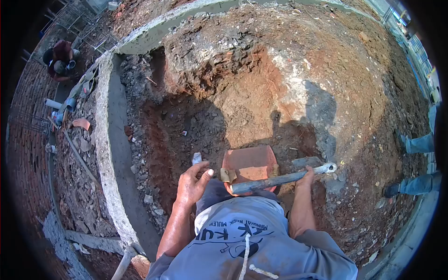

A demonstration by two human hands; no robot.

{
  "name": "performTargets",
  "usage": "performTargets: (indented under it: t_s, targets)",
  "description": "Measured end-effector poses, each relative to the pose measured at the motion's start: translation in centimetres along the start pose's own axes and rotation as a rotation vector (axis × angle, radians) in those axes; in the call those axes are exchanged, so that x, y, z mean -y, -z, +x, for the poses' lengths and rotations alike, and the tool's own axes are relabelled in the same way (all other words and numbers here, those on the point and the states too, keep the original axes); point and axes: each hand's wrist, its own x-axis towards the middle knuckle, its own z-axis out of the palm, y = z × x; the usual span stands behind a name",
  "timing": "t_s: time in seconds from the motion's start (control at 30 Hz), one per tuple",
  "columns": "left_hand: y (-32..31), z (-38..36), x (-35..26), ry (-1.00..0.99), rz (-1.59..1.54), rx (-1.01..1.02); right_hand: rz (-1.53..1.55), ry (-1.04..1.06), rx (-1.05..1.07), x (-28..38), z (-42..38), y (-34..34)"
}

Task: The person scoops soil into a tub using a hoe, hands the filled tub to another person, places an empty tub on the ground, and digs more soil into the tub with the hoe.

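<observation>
My right hand (305, 178) is wrapped around a dark bar-like handle (261, 184), which lies crosswise in front of my body. Its right end is pale and rounded, with a hole in it; the left end reaches over the front of an orange-red bucket (249, 161). Yellowish grips show on both sides of the bucket, which stands in the dug pit before me. Left of the bucket, my left hand (194, 181) is raised with nothing in it, thumb apart and fingers loosely bent.
Around me is the dug pit (205, 121), with rough soil walls. A concrete beam (109, 140) runs along its left side. At far left, a person (60, 58) crouches near a brick wall (28, 107). Another person's legs (417, 144) are at the right edge.
</observation>
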Motion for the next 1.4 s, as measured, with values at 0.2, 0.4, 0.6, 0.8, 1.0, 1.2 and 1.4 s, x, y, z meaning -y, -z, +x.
performTargets:
  t_s: [0.2,0.4,0.6,0.8,1.0,1.2,1.4]
  targets:
    - [7.3,13.6,8.5,0.054,-0.098,0.156,-0.028,-0.014,-0.107,-3.5,-7.7,-0.4]
    - [9.8,25.1,24.6,0.382,-0.367,-0.04,-0.239,-0.131,-0.096,-7.6,-14.2,-9.4]
    - [0.6,27.8,32.9,0.51,-0.245,-0.221,-0.511,-0.147,0.042,-15.1,0.7,-14.3]
    - [-19.4,20.6,43.9,0.834,-0.039,0.037,-0.861,-0.153,0.28,-19.8,10.5,-26.7]
    - [-39.1,7.8,58.6,0.894,-0.12,-0.002,-2.142,0.629,0.254,-28.5,21.1,-31.2]
    - [-39.0,7.5,53.3,1.031,-0.205,0.157,-2.26,0.48,0.209,-29.9,21.4,-31.3]
    - [-39.7,2.0,51.7,0.964,-0.101,0.255,-2.158,0.489,0.237,-29.7,21.7,-31.2]
